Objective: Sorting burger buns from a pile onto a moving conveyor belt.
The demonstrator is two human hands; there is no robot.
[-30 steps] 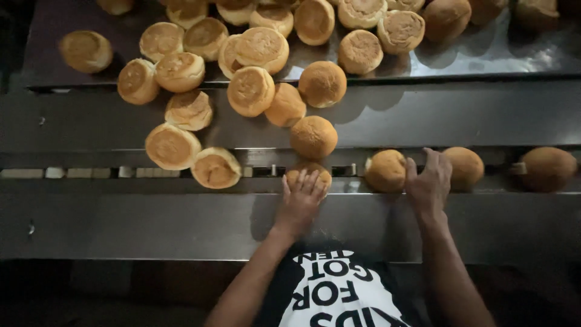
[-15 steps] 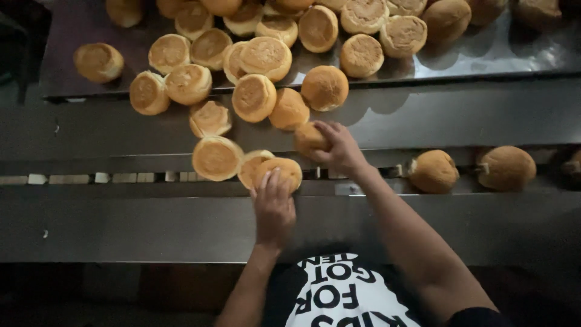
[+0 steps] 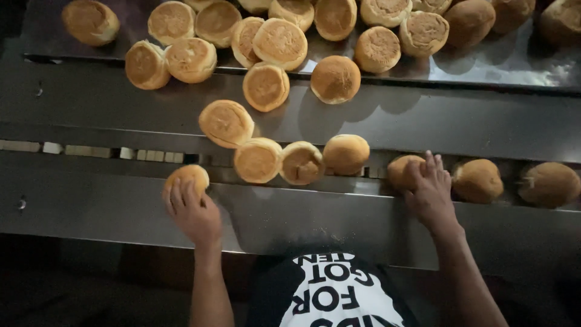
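The left hand (image 3: 193, 213) curls its grip loosely over a round golden bun (image 3: 186, 178) at the near edge of the steel bench (image 3: 91, 206); the right hand (image 3: 431, 192) lies flat-fingered on another bun (image 3: 402, 171) in the channel. Lining up buns seems the step in hand; more buns (image 3: 279, 43) crowd the upper tray. No packages or signs show, only white lettering on a dark shirt (image 3: 339, 297)
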